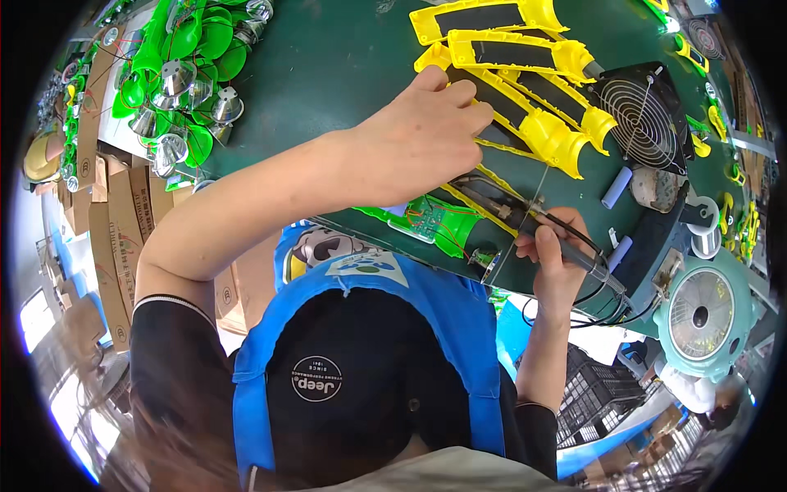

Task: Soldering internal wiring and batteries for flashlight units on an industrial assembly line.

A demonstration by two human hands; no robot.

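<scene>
My left hand (422,135) is over the bench with its fingers curled down among the yellow plastic casing halves (557,135). Its fingertips are hidden, so what they grip does not show. Below the palm, another yellow casing half (484,205) runs toward my right hand. My right hand (556,258) is closed round the dark grey handle of a soldering iron (578,254), whose front end points left under my left hand. At the near bench edge, below my left hand, lies a green casing (451,230) with a circuit board (425,215) and red wires.
Green lamp casings with silver reflectors (176,78) are heaped at the far left. A black fan with a wire grille (643,119) stands right of the yellow casings, near a blue cylinder (616,187). A pale green round fan (701,316) and a black crate (602,394) are further right.
</scene>
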